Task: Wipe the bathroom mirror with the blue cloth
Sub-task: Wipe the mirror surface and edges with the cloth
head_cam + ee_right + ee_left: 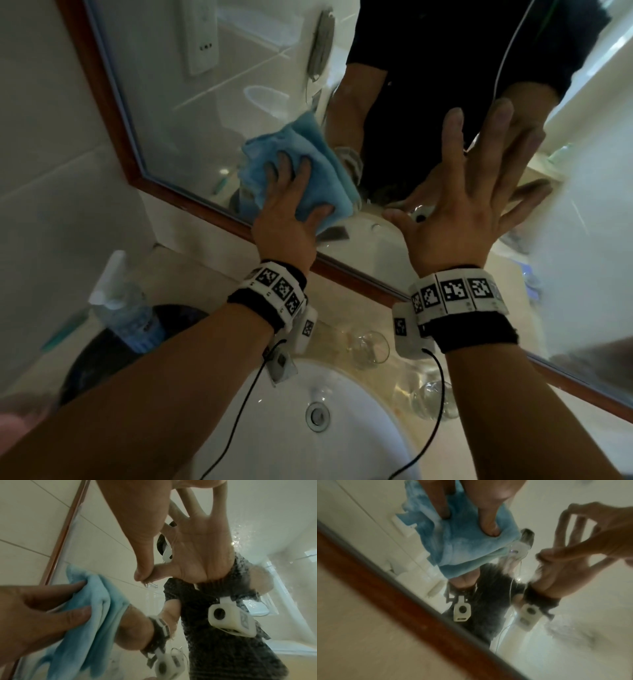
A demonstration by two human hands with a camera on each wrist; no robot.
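Now blue cloth point(301, 164) lies flat under left hand point(291, 212), against mirror point(205, 102).

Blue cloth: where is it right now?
In the head view the blue cloth is pressed flat on the mirror under the left hand, near the glass's lower-left corner, left of the bare right hand.

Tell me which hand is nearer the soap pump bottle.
Left. The left hand presses the blue cloth above the soap pump bottle; the right hand is farther right.
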